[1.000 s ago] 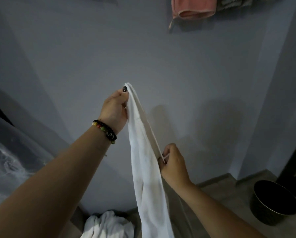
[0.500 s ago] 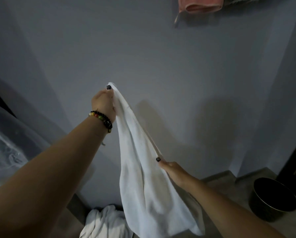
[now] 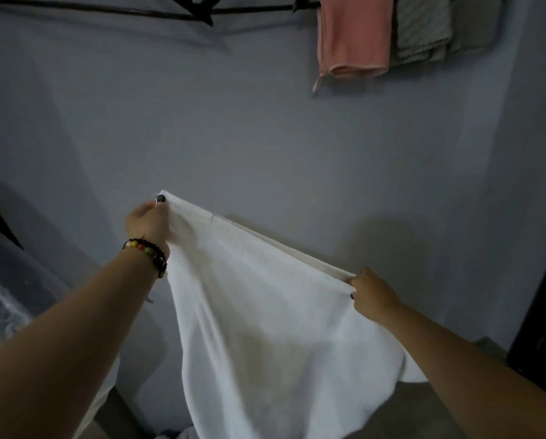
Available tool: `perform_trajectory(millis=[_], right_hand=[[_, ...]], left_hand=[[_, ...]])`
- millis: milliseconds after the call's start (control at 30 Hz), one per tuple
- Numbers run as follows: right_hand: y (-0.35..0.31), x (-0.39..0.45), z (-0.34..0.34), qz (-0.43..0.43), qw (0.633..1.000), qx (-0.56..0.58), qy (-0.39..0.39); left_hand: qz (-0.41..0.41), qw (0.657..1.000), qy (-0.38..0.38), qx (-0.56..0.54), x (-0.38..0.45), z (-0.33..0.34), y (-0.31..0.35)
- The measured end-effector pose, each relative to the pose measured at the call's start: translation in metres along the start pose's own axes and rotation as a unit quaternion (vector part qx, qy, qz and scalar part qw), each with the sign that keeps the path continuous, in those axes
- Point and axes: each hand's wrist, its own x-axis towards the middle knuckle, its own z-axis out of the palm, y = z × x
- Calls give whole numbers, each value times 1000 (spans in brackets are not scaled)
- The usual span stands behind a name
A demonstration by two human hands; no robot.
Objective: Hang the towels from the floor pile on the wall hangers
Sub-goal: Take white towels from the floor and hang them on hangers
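**Towel pulled wide, rail overhead**

The hands have drawn apart since a second ago, and the white towel [image 3: 265,312] now hangs spread between them instead of bunched. The left hand [image 3: 148,223] pinches the higher corner; the right hand [image 3: 371,294] pinches the lower one. The top edge slopes down to the right, its length running along the wall. The rail [image 3: 107,9] sits well above both hands, the left nearer it, beside a pink towel [image 3: 352,33] already hung.

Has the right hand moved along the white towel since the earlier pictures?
Yes. The right hand slid rightward along the white towel's top edge, away from the left hand and toward the dark edge at the wall's right.
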Motion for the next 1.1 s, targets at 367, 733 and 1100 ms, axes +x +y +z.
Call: perform_trajectory(millis=[367,733,1100], right_hand=[[36,23,-83,41,986,-160,32],[46,34,-131,81,974,-205,59],[50,39,-152,156,954,-257,11]], left_hand=[[-13,997,69,-43,27,-32,-3],[-36,988,119,-86,27,-41,0],[-32,986,138,-89,39,-49,8]])
